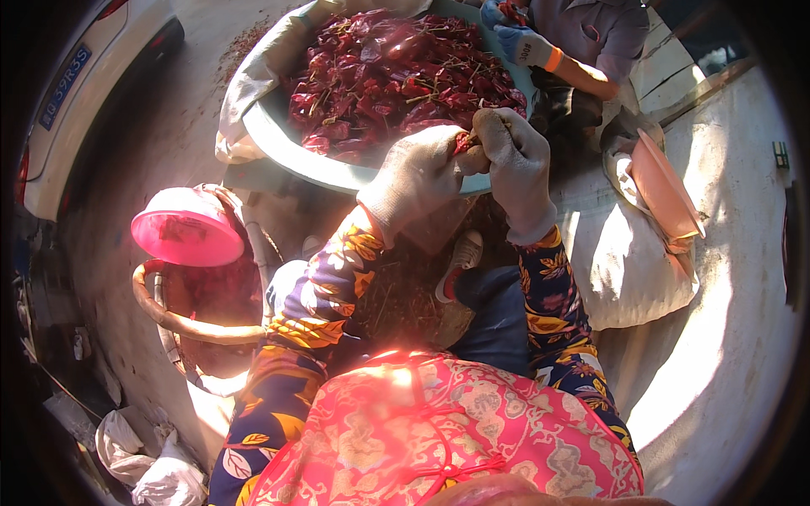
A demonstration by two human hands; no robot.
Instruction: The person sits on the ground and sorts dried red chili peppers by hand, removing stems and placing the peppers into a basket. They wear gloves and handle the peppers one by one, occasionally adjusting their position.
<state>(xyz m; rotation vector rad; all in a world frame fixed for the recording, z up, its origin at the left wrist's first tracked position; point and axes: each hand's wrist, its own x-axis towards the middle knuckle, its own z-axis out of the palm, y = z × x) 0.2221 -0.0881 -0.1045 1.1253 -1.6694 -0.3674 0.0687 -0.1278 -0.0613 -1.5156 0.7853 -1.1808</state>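
Note:
In a whitish knit work glove, my left hand (414,180) pinches a dried red chili (463,143), of which only a small part shows. My right hand (517,171), gloved the same way with browned fingertips, meets it from the other side, its thumb and forefinger closed at the chili's stem end. Both hands are above the near rim of a large pale-blue basin (304,166). A heap of dried red chilies (398,76) with straw-coloured stems fills the basin.
Across the basin, a co-worker's blue-and-grey gloved hand (522,45) holds something red. A pink bowl (186,228) tops a container beside a curved wooden handle (202,329) at left. At right, a peach basin (666,180) leans on a white sack (639,265). A car (107,69) stands upper left.

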